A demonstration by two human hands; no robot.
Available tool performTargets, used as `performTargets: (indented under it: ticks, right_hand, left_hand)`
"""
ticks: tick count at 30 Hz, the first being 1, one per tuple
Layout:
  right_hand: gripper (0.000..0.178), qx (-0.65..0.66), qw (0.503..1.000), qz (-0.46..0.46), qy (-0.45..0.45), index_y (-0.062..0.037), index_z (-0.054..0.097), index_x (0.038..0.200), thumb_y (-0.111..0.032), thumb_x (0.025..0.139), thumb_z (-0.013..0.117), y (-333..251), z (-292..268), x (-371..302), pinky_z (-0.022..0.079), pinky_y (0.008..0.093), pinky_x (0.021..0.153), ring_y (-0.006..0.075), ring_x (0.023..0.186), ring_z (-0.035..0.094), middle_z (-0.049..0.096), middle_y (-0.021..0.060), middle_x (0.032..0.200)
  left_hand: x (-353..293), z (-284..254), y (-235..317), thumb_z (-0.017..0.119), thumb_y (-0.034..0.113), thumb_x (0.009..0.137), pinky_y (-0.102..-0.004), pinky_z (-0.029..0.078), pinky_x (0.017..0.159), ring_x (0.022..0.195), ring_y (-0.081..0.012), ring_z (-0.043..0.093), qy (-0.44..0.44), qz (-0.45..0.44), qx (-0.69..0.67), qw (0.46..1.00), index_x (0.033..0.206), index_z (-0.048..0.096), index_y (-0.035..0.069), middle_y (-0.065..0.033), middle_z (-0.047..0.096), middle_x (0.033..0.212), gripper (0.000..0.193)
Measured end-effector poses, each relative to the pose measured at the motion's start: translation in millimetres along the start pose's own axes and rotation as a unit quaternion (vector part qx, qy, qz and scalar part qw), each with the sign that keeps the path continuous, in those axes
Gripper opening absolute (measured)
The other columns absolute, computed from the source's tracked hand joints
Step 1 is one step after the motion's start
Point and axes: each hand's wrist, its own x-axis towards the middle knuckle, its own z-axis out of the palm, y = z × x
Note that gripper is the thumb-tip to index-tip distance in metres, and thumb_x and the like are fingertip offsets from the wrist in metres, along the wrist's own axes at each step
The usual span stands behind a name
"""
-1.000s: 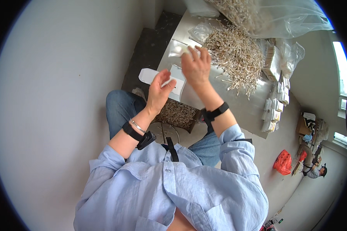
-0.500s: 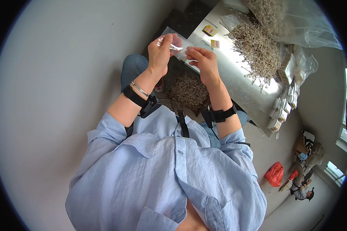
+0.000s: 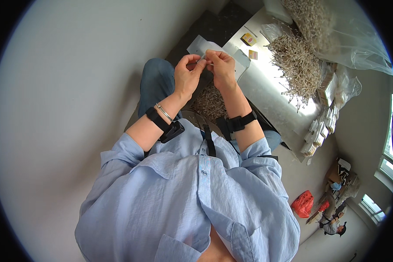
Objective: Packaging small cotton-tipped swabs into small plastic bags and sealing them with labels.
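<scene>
Up in front of me, close together above the near left corner of the metal table [image 3: 260, 85], are my two hands. Between them they pinch a clear plastic bag [image 3: 242, 59], whose thin film spreads out beyond my fingers. My left hand [image 3: 187, 77] is closed, thumb and forefinger together on the bag's edge. Just beside it, my right hand [image 3: 222, 70] is also closed in a pinch on the film. Exactly what lies between the fingertips is too small to make out. Below the hands, a pile of short thin beige sticks [image 3: 208, 105] is partly hidden by my right forearm.
Two small yellow boxes [image 3: 248, 39] lie on the table near a large heap of thin sticks [image 3: 294, 63]. Clear plastic sheeting [image 3: 358, 48] and several white packs [image 3: 316, 133] line its right side. A red plastic bag [image 3: 302, 204] lies on the floor; a person [image 3: 332, 225] is farther off.
My hands have come together and the right has shifted left, bunching the bag between them. The head view has turned slightly, so the table appears lower and farther right.
</scene>
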Motion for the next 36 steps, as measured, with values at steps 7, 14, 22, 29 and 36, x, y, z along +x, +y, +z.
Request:
performTargets:
  ticks: [7, 14, 22, 29, 36]
  right_hand:
    - [0.02, -0.115, 0.993, -0.015, 0.006, 0.0041, 0.062, 0.083, -0.015, 0.084, 0.069, 31.7, 3.4, 7.4, 0.046, 0.0235, 0.055, 0.0109, 0.062, 0.057, 0.063, 0.0059, 0.072]
    - [0.017, -0.108, 0.993, -0.035, 0.032, 0.0046, 0.064, 0.081, -0.012, 0.084, 0.067, 33.0, 3.8, 19.7, 0.047, 0.0246, 0.054, 0.0118, 0.061, 0.058, 0.064, 0.0079, 0.071]
    - [0.016, -0.213, 0.974, -0.07, 0.019, 0.005, 0.064, 0.083, -0.011, 0.086, 0.065, 36.4, 11.9, 17.6, 0.05, 0.0251, 0.06, 0.0117, 0.066, 0.06, 0.066, 0.0083, 0.073]
    - [0.015, -0.388, 0.912, -0.131, -0.003, 0.0011, 0.065, 0.078, -0.014, 0.081, 0.064, 48.4, 5.8, 12.5, 0.052, 0.0366, 0.064, 0.0299, 0.068, 0.066, 0.067, 0.0169, 0.073]
    - [0.029, -0.464, 0.859, -0.195, 0.09, -0.0038, 0.058, 0.1, -0.017, 0.076, 0.067, 53.8, 3.7, 25.4, 0.051, 0.0415, 0.065, 0.0318, 0.072, 0.064, 0.065, 0.0117, 0.079]
  left_hand:
    - [19.6, -8.4, -18.9, 0.063, 0.013, 0.091, -0.0252, 0.053, 0.071, 0.079, -0.0139, 0.064, 0.021, -0.064, -0.02, 0.997, 0.106, 0.061, -0.002, -0.0068, 0.067, 0.087, 0.021]
    - [29.1, -3.4, -33.4, 0.064, 0.013, 0.089, -0.0246, 0.052, 0.073, 0.081, -0.0129, 0.066, -0.014, -0.024, -0.009, 1.0, 0.1, 0.063, -0.005, -0.0083, 0.068, 0.089, 0.021]
    - [34.7, -16.5, -26.4, 0.06, 0.009, 0.091, -0.0301, 0.055, 0.083, 0.09, -0.0182, 0.066, -0.019, -0.136, -0.167, 0.976, 0.103, 0.059, -0.005, -0.012, 0.066, 0.097, 0.019]
    - [40.5, -5.4, -36.9, 0.061, 0.01, 0.091, -0.0266, 0.054, 0.07, 0.076, -0.0147, 0.061, 0.134, -0.121, -0.169, 0.969, 0.101, 0.063, 0.0, -0.0065, 0.062, 0.096, 0.014]
    - [47.9, 6.6, -61.9, 0.068, 0.01, 0.086, -0.026, 0.054, 0.065, 0.076, -0.0152, 0.063, 0.174, 0.096, 0.098, 0.975, 0.096, 0.069, 0.005, -0.0073, 0.059, 0.095, 0.011]
